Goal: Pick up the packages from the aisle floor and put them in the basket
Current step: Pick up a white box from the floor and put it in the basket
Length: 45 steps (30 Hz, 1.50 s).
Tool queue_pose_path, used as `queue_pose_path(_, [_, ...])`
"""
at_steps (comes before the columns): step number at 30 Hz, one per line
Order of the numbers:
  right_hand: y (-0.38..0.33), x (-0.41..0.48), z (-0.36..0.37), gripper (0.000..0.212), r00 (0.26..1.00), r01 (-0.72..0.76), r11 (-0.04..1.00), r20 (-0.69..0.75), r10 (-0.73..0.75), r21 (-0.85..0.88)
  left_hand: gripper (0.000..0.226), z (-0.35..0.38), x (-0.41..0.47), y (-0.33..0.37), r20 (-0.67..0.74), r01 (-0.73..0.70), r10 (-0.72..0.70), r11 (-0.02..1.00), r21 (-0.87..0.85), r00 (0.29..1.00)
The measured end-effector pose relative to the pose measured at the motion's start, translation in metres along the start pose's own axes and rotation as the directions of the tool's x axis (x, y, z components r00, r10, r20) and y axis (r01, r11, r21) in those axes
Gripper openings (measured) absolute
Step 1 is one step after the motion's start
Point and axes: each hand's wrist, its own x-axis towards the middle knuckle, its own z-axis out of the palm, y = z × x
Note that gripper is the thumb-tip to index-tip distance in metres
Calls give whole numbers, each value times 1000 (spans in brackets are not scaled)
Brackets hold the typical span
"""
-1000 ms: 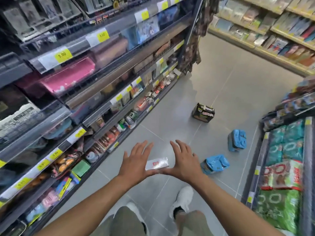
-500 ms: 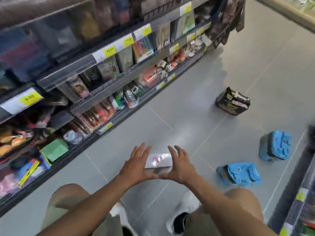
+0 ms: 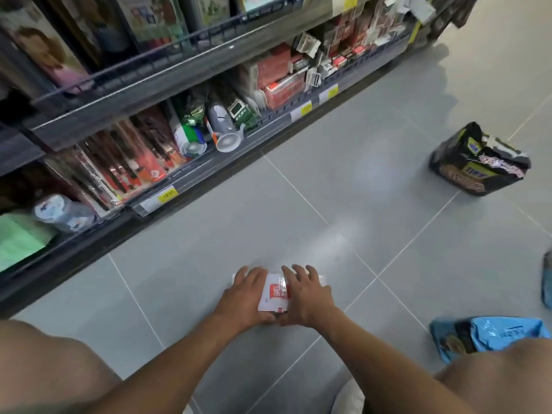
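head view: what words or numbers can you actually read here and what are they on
"12.00": yellow price tag on the shelf rail.
other price tags: too blurred.
white and red package: red label, print too small.
black package and blue package: print blurred, unreadable.

- A white and red package lies on the gray tiled floor, near the middle.
- The left hand and the right hand hold it from either side, fingers laid over its top, thumbs meeting at its near edge.
- A black package stands far right, well apart.
- A blue package lies near right, partly behind a knee; another blue one shows at the right edge.
- Stocked shelves run along the left.
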Motion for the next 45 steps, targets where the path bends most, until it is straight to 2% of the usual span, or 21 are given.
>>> queue_pose_path(2, [2, 7, 9, 113, 997, -16, 1000, -71, 14, -25, 97, 3, 5, 1, -73, -5, 4, 1000, -22, 997])
queue_pose_path(4, [2, 7, 13, 104, 994, -28, 1000, -101, 26, -12, 93, 1, 5, 3, -81, -4, 3, 1000, -10, 997])
queue_pose_path(10, [-6, -23, -28, 103, 992, -13, 1000, -127, 14, 13, 89, -45, -24, 25, -108, -4, 7, 999, 33, 994])
queue_pose_path(18, [-46, -154, -191, 97, 990, -3, 1000, -140, 1, -9, 92, -205, -132, 95, -145, -44, 57, 995, 86, 988])
queue_pose_path(28, [-114, -372, -454, 99, 978, 24, 1000, -207, -27, -14, 84, -464, -316, 208, -222, -113, 149, 979, 168, 964])
queue_pose_path(34, [-150, -440, -535, 103, 964, 28, 999, -263, -36, -34, 86, -557, -387, 234, -295, -126, 222, 942, 311, 930])
queue_pose_path(38, [-168, -450, -564, 101, 956, 74, 995, -278, -91, -72, 91, -583, -407, 231, -352, -98, 204, 950, 297, 913])
queue_pose_path(45, [-212, -438, -591, 100, 932, 235, 952, -233, -278, -194, 89, -582, -449, 218, -498, 124, -48, 985, 121, 866])
